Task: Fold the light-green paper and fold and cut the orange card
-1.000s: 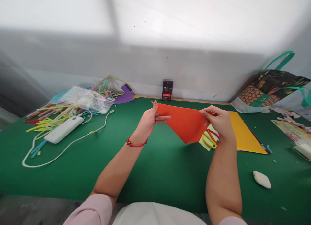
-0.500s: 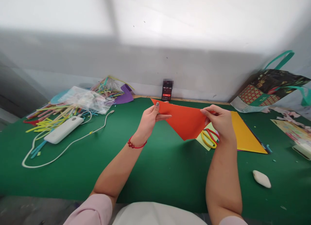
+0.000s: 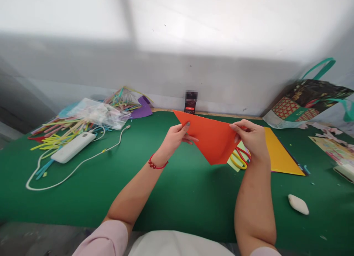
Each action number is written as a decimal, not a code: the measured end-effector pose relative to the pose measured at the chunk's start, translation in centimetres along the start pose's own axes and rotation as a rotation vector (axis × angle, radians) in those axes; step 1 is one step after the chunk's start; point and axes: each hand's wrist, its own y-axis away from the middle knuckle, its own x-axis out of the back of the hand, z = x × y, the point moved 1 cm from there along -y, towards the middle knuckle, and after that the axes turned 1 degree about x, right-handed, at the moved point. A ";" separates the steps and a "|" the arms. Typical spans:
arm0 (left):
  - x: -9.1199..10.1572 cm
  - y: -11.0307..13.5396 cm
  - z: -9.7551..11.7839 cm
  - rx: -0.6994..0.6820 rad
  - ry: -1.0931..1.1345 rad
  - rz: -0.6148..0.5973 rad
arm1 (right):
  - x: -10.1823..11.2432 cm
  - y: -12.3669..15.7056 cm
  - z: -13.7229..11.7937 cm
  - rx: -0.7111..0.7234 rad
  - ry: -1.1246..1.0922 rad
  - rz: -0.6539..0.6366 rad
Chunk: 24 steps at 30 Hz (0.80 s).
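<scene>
An orange paper triangle [image 3: 211, 138] is held in the air above the green table [image 3: 83, 189], point down. My left hand [image 3: 177, 138], with a red bead bracelet at the wrist, pinches its left side. My right hand [image 3: 250, 138] pinches its right corner. Under my right hand lie yellow and red scissors [image 3: 239, 158] on a pale green scrap. A yellow-orange sheet [image 3: 279, 152] lies flat just to the right.
At the back left are coloured straws [image 3: 59, 136], a clear plastic bag [image 3: 96, 112], a white power bank [image 3: 72, 147] with its cable, and purple paper. A phone [image 3: 190, 103] leans on the wall. A patterned bag [image 3: 306, 101] and a white eraser [image 3: 298, 204] are at the right.
My left hand has slid to the right along the orange paper's top edge, and the paper's left corner now sticks out past it. My right hand has barely moved.
</scene>
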 end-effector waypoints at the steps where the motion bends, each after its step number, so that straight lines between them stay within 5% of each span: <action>1: 0.0 0.0 0.0 -0.006 -0.013 0.001 | 0.0 0.0 -0.1 -0.001 -0.004 -0.002; 24: 0.3 0.0 0.4 -0.070 -0.057 0.056 | -0.3 0.1 -0.1 -0.046 -0.017 -0.054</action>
